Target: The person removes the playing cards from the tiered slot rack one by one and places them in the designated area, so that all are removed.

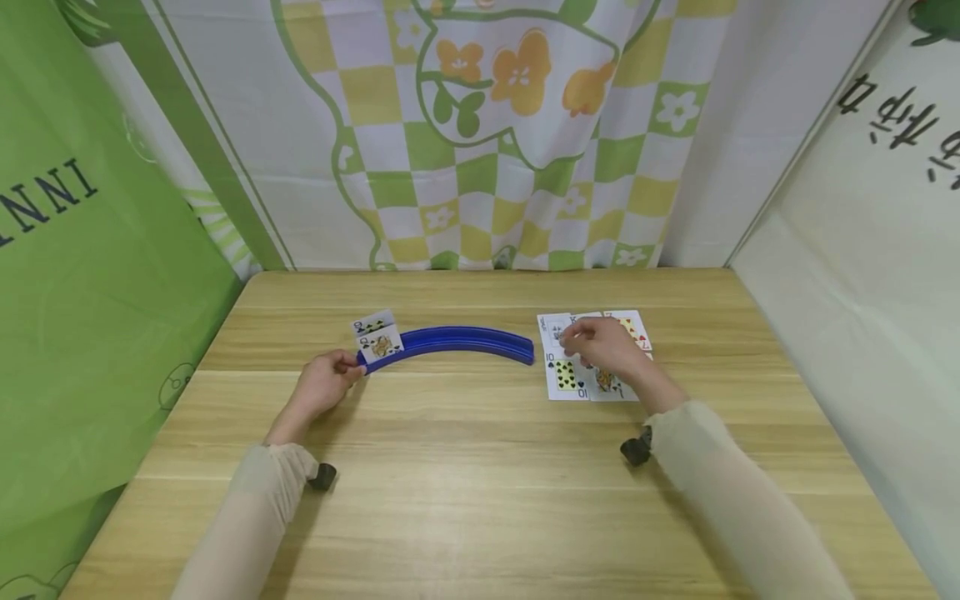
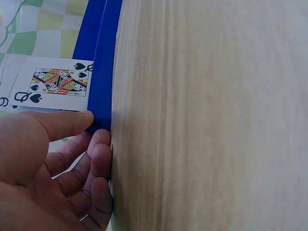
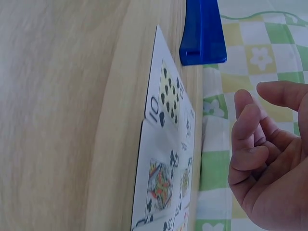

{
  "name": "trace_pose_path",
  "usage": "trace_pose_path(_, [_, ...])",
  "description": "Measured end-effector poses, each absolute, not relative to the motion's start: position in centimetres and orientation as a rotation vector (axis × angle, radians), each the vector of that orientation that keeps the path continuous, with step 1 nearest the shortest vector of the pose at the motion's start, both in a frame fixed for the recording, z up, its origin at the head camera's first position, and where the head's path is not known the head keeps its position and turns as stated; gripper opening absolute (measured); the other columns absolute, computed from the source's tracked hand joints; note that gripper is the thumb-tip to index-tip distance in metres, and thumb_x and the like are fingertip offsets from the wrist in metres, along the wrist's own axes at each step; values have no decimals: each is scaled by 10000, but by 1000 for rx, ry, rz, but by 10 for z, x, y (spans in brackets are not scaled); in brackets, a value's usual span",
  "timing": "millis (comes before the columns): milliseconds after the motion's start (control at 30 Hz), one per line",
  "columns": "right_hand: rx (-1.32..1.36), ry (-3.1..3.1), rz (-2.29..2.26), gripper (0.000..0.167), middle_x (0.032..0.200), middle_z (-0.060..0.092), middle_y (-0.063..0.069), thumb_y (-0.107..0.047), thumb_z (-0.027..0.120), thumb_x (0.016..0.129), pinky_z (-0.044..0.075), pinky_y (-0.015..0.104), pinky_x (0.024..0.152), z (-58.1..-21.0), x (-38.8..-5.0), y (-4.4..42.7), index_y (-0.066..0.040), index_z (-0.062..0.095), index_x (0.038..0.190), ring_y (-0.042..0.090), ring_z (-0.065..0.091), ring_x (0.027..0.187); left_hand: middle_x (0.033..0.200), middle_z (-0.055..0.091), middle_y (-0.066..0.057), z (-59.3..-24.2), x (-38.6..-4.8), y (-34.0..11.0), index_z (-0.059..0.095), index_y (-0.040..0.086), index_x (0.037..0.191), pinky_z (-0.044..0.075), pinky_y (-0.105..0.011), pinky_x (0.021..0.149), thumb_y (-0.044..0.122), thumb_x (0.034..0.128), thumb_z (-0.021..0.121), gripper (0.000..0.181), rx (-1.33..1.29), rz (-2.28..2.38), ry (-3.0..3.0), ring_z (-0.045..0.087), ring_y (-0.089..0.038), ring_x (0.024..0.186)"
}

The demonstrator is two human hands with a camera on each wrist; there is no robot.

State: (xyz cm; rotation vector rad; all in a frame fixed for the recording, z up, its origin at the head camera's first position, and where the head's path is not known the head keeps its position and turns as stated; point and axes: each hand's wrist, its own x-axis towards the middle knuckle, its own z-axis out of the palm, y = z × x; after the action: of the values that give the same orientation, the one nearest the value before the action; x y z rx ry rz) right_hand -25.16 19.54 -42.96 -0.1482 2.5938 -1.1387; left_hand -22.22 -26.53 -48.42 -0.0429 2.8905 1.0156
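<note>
A curved blue card holder (image 1: 472,337) lies on the table, seen also in the left wrist view. My left hand (image 1: 326,382) pinches its left end, thumb on one side and fingertips on the other. A queen of spades (image 2: 60,83) stands in the holder near that end, in front of another card (image 1: 372,320) that it partly covers. My right hand (image 1: 607,343) hovers over the laid-out playing cards, thumb apart from loosely bent fingers, nothing between them. Among these cards are a ten of spades (image 1: 564,379), a face card (image 3: 160,185) and a red seven (image 1: 632,327); the hand partly hides several.
The wooden table (image 1: 442,483) ends at a patterned curtain (image 1: 480,192) behind. A green cloth wall (image 1: 112,275) stands on the left and a pale one (image 1: 847,275) on the right. A black wrist camera (image 1: 636,448) sits at the right cuff.
</note>
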Motion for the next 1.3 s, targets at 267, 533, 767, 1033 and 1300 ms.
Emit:
trace_pose_path(267, [-219, 2583, -1183, 273, 1062, 745, 151, -232, 549, 981, 515, 354, 709, -430, -253, 183, -79, 678, 1168, 330, 658, 861, 1059, 717, -210, -483, -223, -265, 661, 11, 1086, 479, -312, 733, 233, 956, 640, 258, -48, 1002, 2886, 656, -299, 912])
trace_pose_path(533, [-223, 2539, -1250, 256, 1067, 733, 124, -253, 588, 967, 541, 444, 792, -430, -254, 167, -117, 681, 1163, 356, 653, 893, 1042, 718, -210, -484, -223, -266, 658, 5, 1071, 465, -295, 711, 219, 956, 638, 244, -37, 1006, 2883, 651, -292, 894])
trace_pose_path(767, [-229, 2548, -1232, 229, 1053, 731, 166, -270, 583, 979, 522, 343, 720, -427, -254, 158, -125, 685, 1125, 365, 659, 893, 1051, 717, -213, -484, -223, -266, 655, 5, 1074, 469, -294, 714, 225, 960, 632, 248, -39, 1015, 2878, 655, -300, 909])
trace_pose_path(1033, [-291, 2549, -1242, 229, 1006, 723, 129, -311, 596, 975, 564, 430, 777, -425, -254, 148, -140, 695, 1090, 367, 682, 909, 1057, 715, -208, -484, -223, -267, 652, 6, 1087, 475, -300, 724, 226, 962, 628, 254, -39, 1006, 2880, 654, -286, 909])
trace_pose_path(1300, [-310, 2577, -1235, 233, 1007, 706, 58, -332, 630, 963, 540, 331, 696, -421, -254, 131, -158, 708, 1098, 326, 689, 854, 1082, 710, -224, -485, -223, -267, 648, 0, 1098, 513, -374, 785, 214, 965, 621, 254, -46, 993, 2878, 663, -318, 958])
